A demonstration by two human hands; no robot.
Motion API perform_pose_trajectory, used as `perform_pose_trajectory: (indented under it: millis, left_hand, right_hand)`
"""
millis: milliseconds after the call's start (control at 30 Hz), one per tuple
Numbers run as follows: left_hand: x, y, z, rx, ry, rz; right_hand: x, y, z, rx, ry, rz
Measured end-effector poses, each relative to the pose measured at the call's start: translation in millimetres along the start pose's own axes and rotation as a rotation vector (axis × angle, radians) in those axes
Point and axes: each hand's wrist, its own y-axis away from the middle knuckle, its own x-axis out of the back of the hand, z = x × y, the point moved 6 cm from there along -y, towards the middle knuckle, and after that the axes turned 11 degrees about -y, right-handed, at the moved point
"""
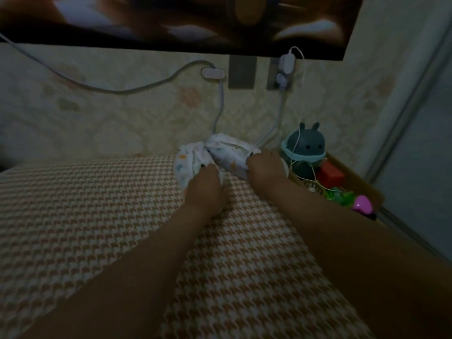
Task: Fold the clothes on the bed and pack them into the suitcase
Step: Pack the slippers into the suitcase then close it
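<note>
Head view, dim light, and both arms are stretched to the far edge of the bed, where a small white garment with coloured prints lies bunched against the wall. The left hand curls its fingers into the near lobe and the right hand grips the far end beside the toy box, likely to draw the piece out flat for folding. No suitcase shows, and no label or writing can be read.
</note>
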Motion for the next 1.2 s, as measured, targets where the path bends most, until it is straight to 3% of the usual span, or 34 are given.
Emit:
perform_pose_trajectory:
  millis: [233, 367, 700, 1000, 1100, 1200]
  left_hand:
    - [38, 50, 15, 0.013, -0.009, 0.041]
    - [57, 84, 27, 0.056, -0.084, 0.013]
    - [115, 206, 102, -0.004, 0.089, -0.093]
    - [149, 299, 138, -0.154, 0.037, -0.236]
    - [153, 305, 137, -0.126, 0.066, -0.31]
    - [170, 294, 127, -0.019, 0.108, -0.184]
  right_hand:
    - [31, 77, -19, 0.109, -0.336, 0.214]
    - [45, 119, -19, 0.045, -0.357, 0.072]
    - [110, 275, -30, -0.034, -0.51, -0.247]
    - [150, 366, -39, -0.035, -0.728, -0.273]
    - [160, 366, -26, -0.135, -0.857, -0.192]
    - [164, 361, 1, -0.344, -0.904, -0.052]
